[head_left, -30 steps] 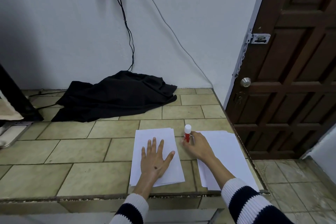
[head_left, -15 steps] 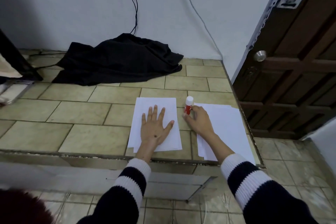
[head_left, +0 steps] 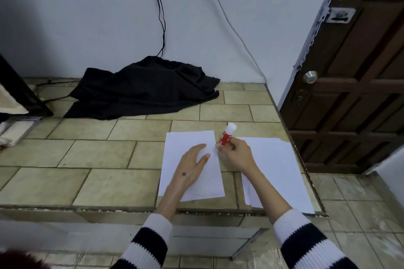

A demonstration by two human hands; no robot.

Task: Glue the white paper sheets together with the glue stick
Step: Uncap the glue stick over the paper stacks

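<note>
Right hand (head_left: 237, 155) hides glue stick (head_left: 227, 136) base

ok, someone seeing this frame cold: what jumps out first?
Probably the red glue stick with its white cap, gripped low down by the right hand between two lots of white paper on the tiled counter. The left hand rests on the left sheets; the right stack lies by the counter's edge. Behind, a crumpled black cloth sits against the wall.
</note>
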